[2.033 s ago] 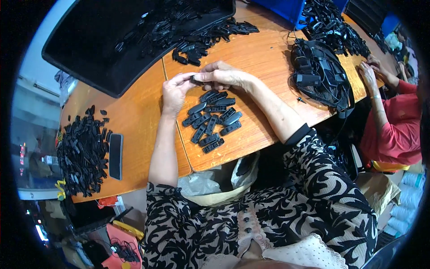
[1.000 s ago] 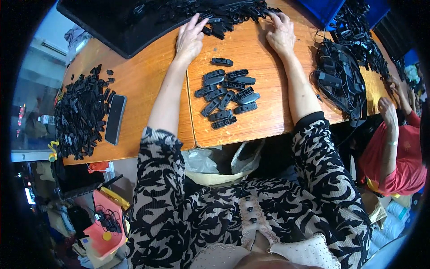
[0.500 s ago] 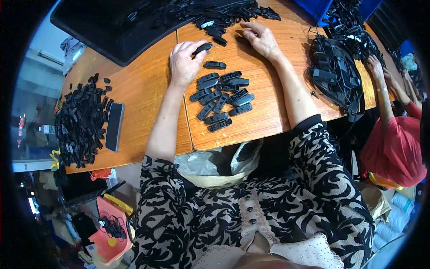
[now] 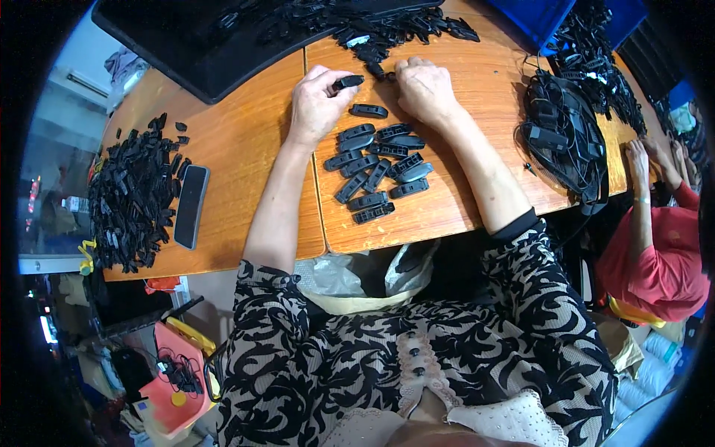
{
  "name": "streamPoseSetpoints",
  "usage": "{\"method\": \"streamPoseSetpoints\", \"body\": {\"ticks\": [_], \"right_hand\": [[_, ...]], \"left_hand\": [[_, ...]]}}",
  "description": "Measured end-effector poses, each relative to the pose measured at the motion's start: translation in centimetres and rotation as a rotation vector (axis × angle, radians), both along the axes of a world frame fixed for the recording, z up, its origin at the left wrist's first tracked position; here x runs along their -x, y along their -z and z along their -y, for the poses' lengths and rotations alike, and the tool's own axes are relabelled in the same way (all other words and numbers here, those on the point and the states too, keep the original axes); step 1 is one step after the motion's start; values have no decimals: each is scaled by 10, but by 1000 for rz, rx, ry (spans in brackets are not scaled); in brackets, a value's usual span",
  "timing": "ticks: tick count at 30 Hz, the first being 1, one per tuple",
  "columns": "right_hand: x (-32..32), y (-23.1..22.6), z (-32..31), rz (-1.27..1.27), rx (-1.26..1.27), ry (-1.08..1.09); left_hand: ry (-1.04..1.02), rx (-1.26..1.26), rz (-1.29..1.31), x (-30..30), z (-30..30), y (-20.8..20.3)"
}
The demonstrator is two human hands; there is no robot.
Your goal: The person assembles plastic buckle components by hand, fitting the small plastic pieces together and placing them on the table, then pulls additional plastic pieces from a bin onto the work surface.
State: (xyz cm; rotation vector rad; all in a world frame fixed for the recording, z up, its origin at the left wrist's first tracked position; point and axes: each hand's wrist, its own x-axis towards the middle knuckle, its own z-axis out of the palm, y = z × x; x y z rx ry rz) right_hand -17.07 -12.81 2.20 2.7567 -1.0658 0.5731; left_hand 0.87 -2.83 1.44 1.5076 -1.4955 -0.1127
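Between the thumb and fingers of my left hand (image 4: 312, 106) is a small black plastic clip-like part (image 4: 348, 82), held just above the wooden table. My right hand (image 4: 424, 91) is closed at the near edge of a heap of loose black plastic parts (image 4: 372, 33). Its fingertips meet a dark piece, but what they grip is mostly hidden. One black oblong shell (image 4: 369, 111) lies just below the left hand. Nearer to me lies a loose group of similar black and grey shells (image 4: 377, 176), some hollow side up.
A black tray (image 4: 201, 63) stands at the far left. On the left are a pile of small black parts (image 4: 134, 197) and a phone (image 4: 191, 207). Cabled black devices (image 4: 562, 141) and a blue bin (image 4: 521, 22) lie right. A person in red (image 4: 655, 253) works beyond.
My right hand has drawn left and slightly nearer, and its stretched fingers have curled in. My left hand still holds the black part, now turned more level and moved slightly right.
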Motion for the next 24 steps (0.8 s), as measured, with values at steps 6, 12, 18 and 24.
{"method": "streamPoseSetpoints", "body": {"ticks": [6, 12, 18, 24], "right_hand": [[-7, -9, -4, 627, -883, -297], [-6, -9, -11, 657, -1393, -336], [-4, -7, -6, 732, -1403, -217], [-8, -10, -10, 731, -1436, -249]], "left_hand": [[13, -38, 29, 3, -2, -2], [202, -59, -237, -4, 4, 14], [231, -65, -203, -2, 6, 13], [207, -27, -106, -3, 2, 13]]}}
